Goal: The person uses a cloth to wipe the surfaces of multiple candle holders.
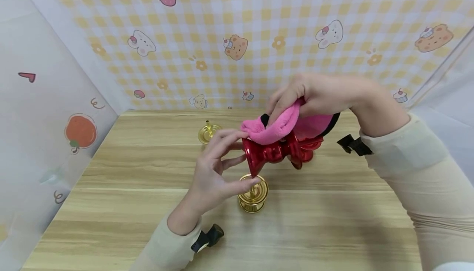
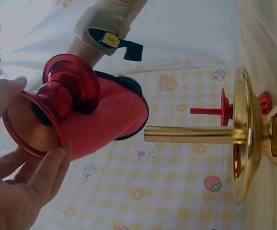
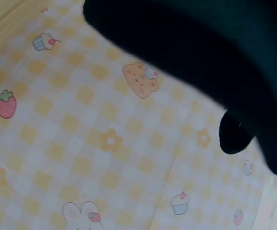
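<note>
A shiny red candlestick [image 1: 272, 154] lies sideways in the air above the table, its flared base to the left. My left hand [image 1: 212, 172] grips the rim of that base between thumb and fingers; the left wrist view looks into the hollow base [image 2: 30, 122]. From above, my right hand [image 1: 314, 94] pinches a bunched pink cloth [image 1: 275, 131] with black edging against the candlestick's side. Part of the cloth [image 2: 114, 115] hangs behind the candlestick in the left wrist view. Dark cloth [image 3: 200, 52] covers much of the right wrist view, hiding the fingers.
A gold candlestick [image 1: 253, 197] stands upright on the wooden table [image 1: 148, 205], just below the left thumb. Another gold one [image 1: 205, 134] is farther back, partly behind the left fingers. A second red candlestick [image 1: 308, 156] stands behind the held one. A checkered curtain [image 1: 166, 28] closes off the back.
</note>
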Action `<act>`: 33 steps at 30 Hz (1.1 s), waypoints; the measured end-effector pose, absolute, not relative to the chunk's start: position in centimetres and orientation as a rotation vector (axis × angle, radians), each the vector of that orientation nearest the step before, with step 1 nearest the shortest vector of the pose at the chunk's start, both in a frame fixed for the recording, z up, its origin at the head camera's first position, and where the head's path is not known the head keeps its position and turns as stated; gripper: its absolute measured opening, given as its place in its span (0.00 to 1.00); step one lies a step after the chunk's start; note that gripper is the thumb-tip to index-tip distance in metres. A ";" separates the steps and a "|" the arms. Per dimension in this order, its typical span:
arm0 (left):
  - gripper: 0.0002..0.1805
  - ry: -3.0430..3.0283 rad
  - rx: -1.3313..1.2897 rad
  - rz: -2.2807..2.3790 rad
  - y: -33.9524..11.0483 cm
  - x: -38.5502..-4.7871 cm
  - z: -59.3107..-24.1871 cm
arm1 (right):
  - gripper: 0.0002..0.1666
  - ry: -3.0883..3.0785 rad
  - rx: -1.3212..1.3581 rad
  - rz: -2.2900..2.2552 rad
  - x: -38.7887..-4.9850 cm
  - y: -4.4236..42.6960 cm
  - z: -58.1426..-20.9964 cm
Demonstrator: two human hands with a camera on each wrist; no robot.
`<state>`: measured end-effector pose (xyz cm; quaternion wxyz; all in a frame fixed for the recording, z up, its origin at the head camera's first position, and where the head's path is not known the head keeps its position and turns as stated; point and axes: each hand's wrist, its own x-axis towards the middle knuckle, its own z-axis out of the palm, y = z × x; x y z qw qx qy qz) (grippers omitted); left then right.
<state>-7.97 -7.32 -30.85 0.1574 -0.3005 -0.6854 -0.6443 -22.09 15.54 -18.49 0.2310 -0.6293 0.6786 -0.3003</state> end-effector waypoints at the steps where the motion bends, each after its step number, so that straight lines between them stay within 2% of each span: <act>1: 0.42 -1.967 -0.873 -1.809 -7.3 -7.9 -30.8 | 0.14 1.851 -1.733 -0.825 -22.2 15.5 -18.8; 11: 0.42 -1.951 -1.017 -1.627 -7.5 -7.9 -30.7 | 0.21 1.817 -1.612 -0.719 -22.8 15.1 -21.3; 19: 0.41 -1.872 -1.105 -1.547 -7.6 -8.0 -30.7 | 0.12 1.667 -1.531 -0.905 -22.7 15.6 -23.6; 22: 0.39 -1.864 -1.128 -1.496 -7.6 -8.1 -30.6 | 0.14 1.665 -1.534 -0.969 -22.7 16.1 -24.0; 29: 0.42 -1.957 -1.160 -1.497 -7.8 -8.3 -30.9 | 0.32 1.806 -1.565 -0.947 -22.5 16.8 -23.0; 33: 0.44 -1.993 -1.159 -1.537 -7.8 -8.5 -31.1 | 0.29 1.814 -1.645 -0.935 -22.5 16.8 -22.3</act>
